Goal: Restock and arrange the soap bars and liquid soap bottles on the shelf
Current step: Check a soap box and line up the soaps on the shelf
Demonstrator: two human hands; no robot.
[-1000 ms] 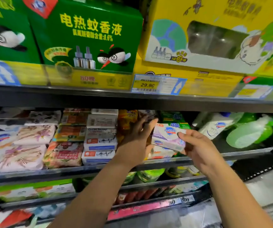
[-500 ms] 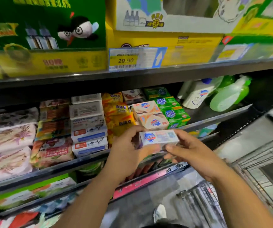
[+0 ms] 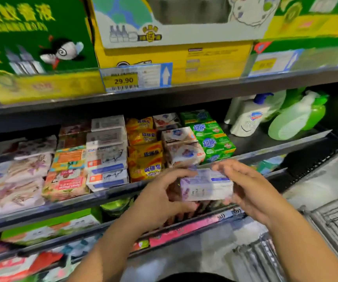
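Note:
A white and lilac soap bar box is held between both hands, in front of the soap shelf. My left hand grips its left end and my right hand its right end. Behind it the shelf carries stacked soap bars: yellow sulfur soap, white and pink boxes, green boxes and white goat-soap boxes. At the shelf's right end a white pump bottle and a green liquid soap bottle lie tilted.
The shelf above holds large green and yellow boxes and a 29.90 price tag. Floral soap packs fill the left. Lower shelves hold more goods. A wire shopping cart stands at bottom right.
The soap box came off the shelf stack and down toward me. Both hands now hold it lower and turned, its lilac side facing me.

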